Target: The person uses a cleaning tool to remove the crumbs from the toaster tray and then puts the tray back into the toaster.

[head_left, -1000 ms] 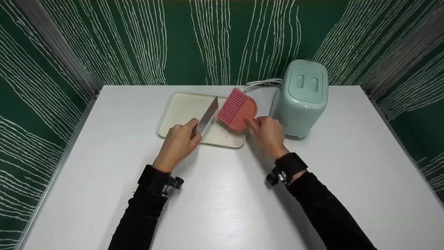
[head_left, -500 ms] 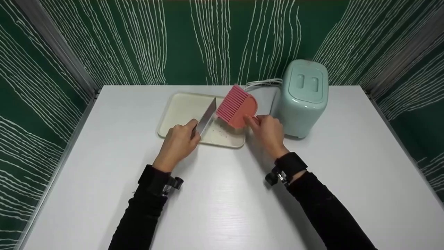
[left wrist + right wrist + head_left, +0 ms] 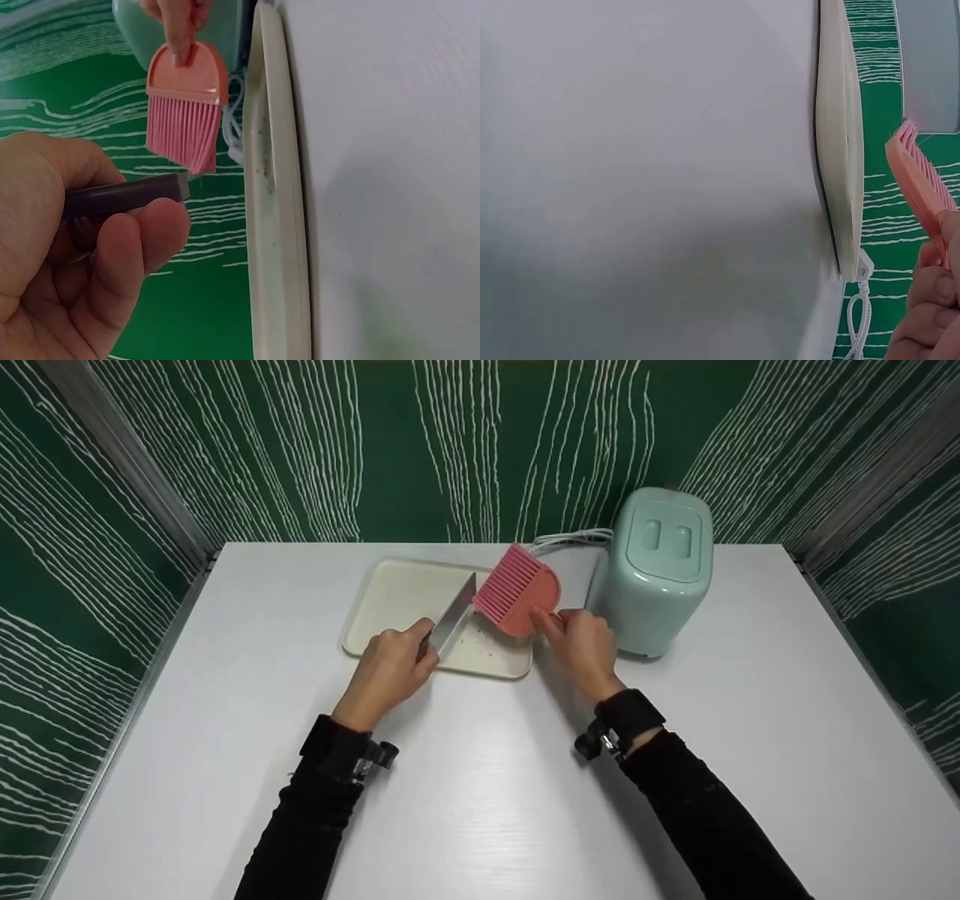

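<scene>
My left hand point(image 3: 394, 664) grips a kitchen knife by its dark handle point(image 3: 124, 196). Its broad metal blade point(image 3: 454, 615) points away over a cream tray point(image 3: 397, 592). In my right hand point(image 3: 583, 649) is a pink brush point(image 3: 517, 592), its handle held between thumb and fingers. The bristles slant toward the blade, with their tips right at its edge in the head view. From the right wrist, the brush point(image 3: 922, 180) shows edge-on beside the flat blade point(image 3: 930, 67). Small dark crumbs point(image 3: 484, 645) are scattered on the tray's right part, below both tools.
A mint-green toaster point(image 3: 664, 577) stands just right of the right hand. Its white cord point(image 3: 574, 538) lies coiled at the table's back edge. Behind the white table point(image 3: 480, 780) rises a green wall point(image 3: 397, 450) with white lines.
The brush has swung slightly up and back at the blade. More crumbs show on the tray than a second ago. Both hands keep nearly the same place and grip.
</scene>
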Tool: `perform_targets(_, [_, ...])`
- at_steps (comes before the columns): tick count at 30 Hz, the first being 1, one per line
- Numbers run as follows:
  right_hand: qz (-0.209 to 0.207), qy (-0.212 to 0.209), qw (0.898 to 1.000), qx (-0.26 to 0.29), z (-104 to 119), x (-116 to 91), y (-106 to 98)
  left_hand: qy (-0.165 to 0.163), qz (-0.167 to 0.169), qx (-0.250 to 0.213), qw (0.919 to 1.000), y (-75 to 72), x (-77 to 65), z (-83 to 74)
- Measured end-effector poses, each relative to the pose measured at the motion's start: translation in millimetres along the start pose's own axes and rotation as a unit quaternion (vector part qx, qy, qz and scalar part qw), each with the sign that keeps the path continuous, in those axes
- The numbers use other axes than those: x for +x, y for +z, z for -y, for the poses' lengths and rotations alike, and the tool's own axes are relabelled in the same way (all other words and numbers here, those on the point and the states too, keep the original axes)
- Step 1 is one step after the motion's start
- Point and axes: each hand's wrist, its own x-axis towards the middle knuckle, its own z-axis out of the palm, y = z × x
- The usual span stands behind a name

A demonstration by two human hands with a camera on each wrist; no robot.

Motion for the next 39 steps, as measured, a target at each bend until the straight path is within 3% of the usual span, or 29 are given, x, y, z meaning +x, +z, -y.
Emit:
perform_targets(11, [-0.004,0.01,1.0,-0.009,-5.9,0.7,-2.1,-0.006,-0.001,0.008,0.9999,-1.0,0.5,2.9])
perform_targets(23, [0.03,-0.004,0.999,0.018,-0.9,-7.6,-5.5,-0.008,-0.027,0.024,0.9993,-0.8,0.9,5.6])
perform_targets(28, [0.088,0.013,0.995,0.046,1.7,-9.9,-7.1,-0.011,-0.034,0.034,0.9988,0.5,0.8,5.9])
perform_targets(39, [0.217,0.04,0.972,0.084,11.8,-15.2,-6.3,-0.033,-0.042,0.047,0.9975,-0.3,0.5,7.0])
